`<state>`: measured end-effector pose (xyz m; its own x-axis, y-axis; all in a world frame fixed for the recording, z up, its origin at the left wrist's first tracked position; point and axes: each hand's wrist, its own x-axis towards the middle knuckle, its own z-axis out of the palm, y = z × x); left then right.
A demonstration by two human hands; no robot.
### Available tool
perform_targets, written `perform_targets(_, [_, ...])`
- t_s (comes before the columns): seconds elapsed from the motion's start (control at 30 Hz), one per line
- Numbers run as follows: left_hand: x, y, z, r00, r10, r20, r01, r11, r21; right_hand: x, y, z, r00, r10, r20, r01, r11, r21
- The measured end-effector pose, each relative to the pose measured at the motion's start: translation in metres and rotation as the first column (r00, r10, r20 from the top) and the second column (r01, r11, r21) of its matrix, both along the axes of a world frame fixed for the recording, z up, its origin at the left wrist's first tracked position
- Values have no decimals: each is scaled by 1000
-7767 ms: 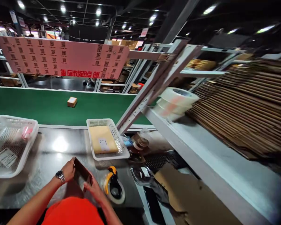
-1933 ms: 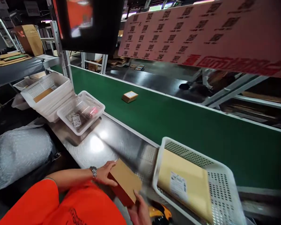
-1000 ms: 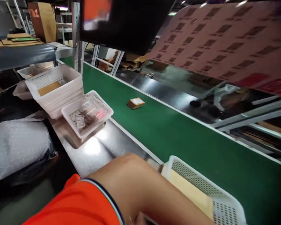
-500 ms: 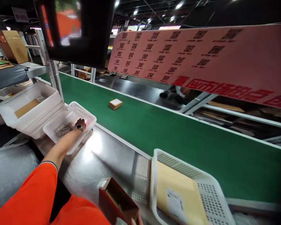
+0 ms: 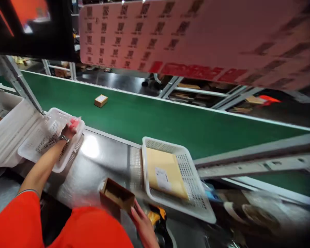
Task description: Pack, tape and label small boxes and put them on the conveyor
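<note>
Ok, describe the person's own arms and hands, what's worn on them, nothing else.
Both are bare of gloves. The left hand has a metal-banded wristwatch at the wrist, and the forearm is uncovered up to a short orange sleeve edged with a dark and pale trim. The right hand shows no ring or band; its wrist is out of view.

Pink overhead board (image 5: 196, 34): above and beyond both hands; rows of small dark QR-style squares, none legible; a line of large red characters along its lower edge, too blurred to read.
Padded envelope (image 5: 165, 172): in the white basket (image 5: 196, 203) just beyond the right hand (image 5: 143, 224); white printed label, text too small to read.
Small box (image 5: 101, 100): on the green belt (image 5: 170, 124) beyond the left hand (image 5: 67, 130); white label on top, unreadable.
</note>
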<state>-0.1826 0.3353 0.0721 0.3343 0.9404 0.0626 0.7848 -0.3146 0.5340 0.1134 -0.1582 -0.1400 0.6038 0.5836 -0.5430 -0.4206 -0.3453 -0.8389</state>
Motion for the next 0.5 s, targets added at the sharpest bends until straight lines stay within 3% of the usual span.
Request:
perform_targets(0.07, [9, -36, 5, 1000, 5, 31, -5, 1000, 17, -3, 4, 7, 995, 0, -100, 4, 999, 33])
perform_targets(0.13, [26, -91, -1, 967, -235, 95, 233, 972, 24, -6, 9, 15, 992, 8, -129, 3, 997, 81])
perform_targets(0.17, [36, -123, -9, 899, -420, 124, 422, 907, 15, -9, 11, 19, 992, 12, -127, 2, 994, 106])
perform_targets(0.23, [57, -186, -32, 710, -690, 139, 703, 708, -76, -14, 15, 25, 993, 26, -118, -7, 987, 159])
perform_targets(0.27, [66, -213, -46, 624, -774, 109, 779, 606, -161, -16, 16, 28, 993, 38, -111, -17, 982, 189])
perform_targets(0.33, [82, -251, -71, 526, -850, 12, 815, 500, -293, -18, 20, 30, 991, 85, -100, -57, 965, 257])
perform_targets(0.4, [96, -266, -88, 496, -862, -101, 791, 497, -357, -18, 23, 28, 987, 131, -88, -98, 944, 316])
perform_targets(0.5, [107, -265, -96, 491, -841, -227, 749, 541, -382, -16, 27, 24, 990, 122, -71, -89, 931, 354])
